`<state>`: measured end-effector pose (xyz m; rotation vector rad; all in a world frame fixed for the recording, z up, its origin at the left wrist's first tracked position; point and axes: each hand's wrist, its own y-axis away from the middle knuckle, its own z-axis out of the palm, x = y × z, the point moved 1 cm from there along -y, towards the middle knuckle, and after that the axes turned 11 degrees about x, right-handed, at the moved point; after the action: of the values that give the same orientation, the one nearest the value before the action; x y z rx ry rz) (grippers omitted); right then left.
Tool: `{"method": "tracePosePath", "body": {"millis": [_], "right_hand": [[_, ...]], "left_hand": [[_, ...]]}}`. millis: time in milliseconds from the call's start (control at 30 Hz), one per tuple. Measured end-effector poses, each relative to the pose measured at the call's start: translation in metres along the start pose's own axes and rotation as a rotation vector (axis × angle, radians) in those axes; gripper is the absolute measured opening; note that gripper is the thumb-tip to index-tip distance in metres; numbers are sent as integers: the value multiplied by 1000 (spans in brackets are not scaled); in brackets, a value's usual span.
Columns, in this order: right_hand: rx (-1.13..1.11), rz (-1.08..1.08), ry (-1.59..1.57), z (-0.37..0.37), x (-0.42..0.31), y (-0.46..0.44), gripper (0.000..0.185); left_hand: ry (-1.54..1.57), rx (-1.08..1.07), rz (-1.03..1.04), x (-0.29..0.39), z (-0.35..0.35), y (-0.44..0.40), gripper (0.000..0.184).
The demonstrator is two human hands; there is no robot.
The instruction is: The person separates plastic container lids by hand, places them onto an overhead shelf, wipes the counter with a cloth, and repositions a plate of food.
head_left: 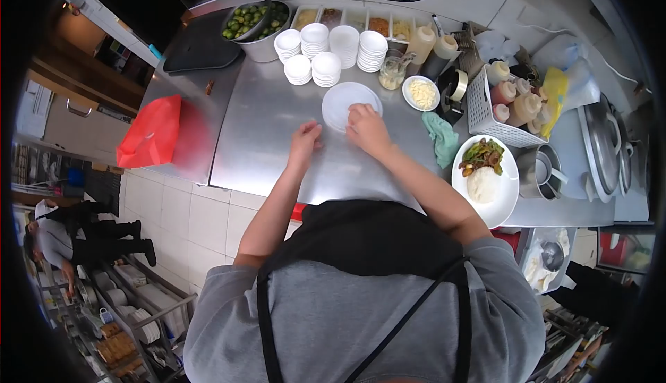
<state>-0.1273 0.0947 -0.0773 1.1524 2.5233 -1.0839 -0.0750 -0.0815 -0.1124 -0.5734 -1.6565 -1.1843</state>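
A pale, round disc (340, 103), either a shallow plate or a plastic lid, lies on the steel counter in front of me. My right hand (368, 130) is over its right side, fingers bent down and pressed together; what they pinch, if anything, is hidden. Just left of the disc and apart from it, my left hand (305, 145) hovers with its fingers curled in, and I cannot make out anything inside them. Beyond the disc stand several stacks of small white dishes (326, 68). A small bowl of chopped, pale yellow pieces (422, 94) sits to the right.
An oval plate (505, 192) with rice and stir-fried food is near my right elbow. Squeeze bottles fill a white basket (503, 128). A green cloth (440, 137), a pot (531, 175), a red bag (154, 133) and a pot of green citrus (269, 48) surround the workspace. Another person (69, 237) is at far left.
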Motion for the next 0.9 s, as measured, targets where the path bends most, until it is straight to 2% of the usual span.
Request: {"method": "tracePosePath", "body": {"millis": [33,67,133,167,233,367,433,533,667,733,767,833,900], "right_hand": [[65,102,-100,-8,-1,-5,16],[65,106,-100,-14,-2,-10,16],[191,292,-331,-25,-4,-17,13],[193,295,-332,-33,-10,-20,13],[1,534,-697,-53,-24,-24,17],[98,459,-729,-90,-53,-17,21],[76,327,-625,-106,-64,-12,22],[124,280,-519,-121,-81,-5,25],[120,318,-560,-124,-85,2,25],[47,426,-830,-120,-78,7,20],[47,429,-830,-121,-77,8,20],[-51,565,-1022,-125,-78,9,17],[-71,579,-1018,-128,-79,9,17]], "left_hand": [[-60,32,111,8,2,7,43],[-62,30,109,16,6,15,43],[203,-151,150,36,19,34,41],[200,-152,149,50,25,47,41],[366,-271,57,78,34,72,37],[278,-341,79,104,35,101,38],[258,-309,115,110,34,112,37],[132,-328,171,103,28,115,35],[171,-314,202,114,26,132,33],[191,-383,210,116,20,136,31],[190,-383,206,115,19,137,31],[178,-418,209,115,17,138,29],[170,-416,214,115,15,141,29]]}}
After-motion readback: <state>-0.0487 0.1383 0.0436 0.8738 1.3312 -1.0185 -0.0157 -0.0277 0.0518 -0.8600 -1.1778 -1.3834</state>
